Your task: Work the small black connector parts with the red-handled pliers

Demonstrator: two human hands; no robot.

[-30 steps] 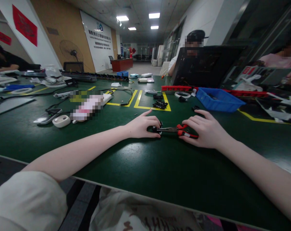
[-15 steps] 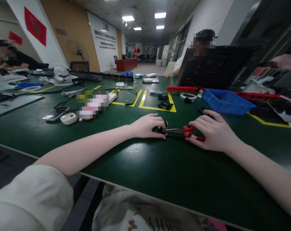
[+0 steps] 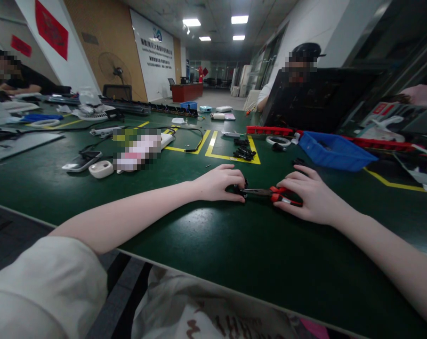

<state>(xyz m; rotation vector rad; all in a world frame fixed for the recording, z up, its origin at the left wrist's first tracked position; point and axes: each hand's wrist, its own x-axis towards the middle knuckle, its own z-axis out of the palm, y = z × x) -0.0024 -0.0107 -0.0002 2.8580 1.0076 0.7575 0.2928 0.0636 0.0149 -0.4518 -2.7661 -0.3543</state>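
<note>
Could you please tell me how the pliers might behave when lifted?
The pliers are probably stiff and heavy for their size, given the metal-looking jaws. Their handles, spread apart, may swing if loosely held.

Workshop area within an office.
Green worktop (image 3: 213,249) marked with yellow tape (image 3: 220,157), bearing pliers (image 3: 272,192) and blue bin (image 3: 343,160); beyond worktop, lettered wall sign (image 3: 157,59), red desk (image 3: 187,92).

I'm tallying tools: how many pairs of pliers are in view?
1: the pliers in the right hand, tips at the black part in the left hand. Others may be hidden.
</note>
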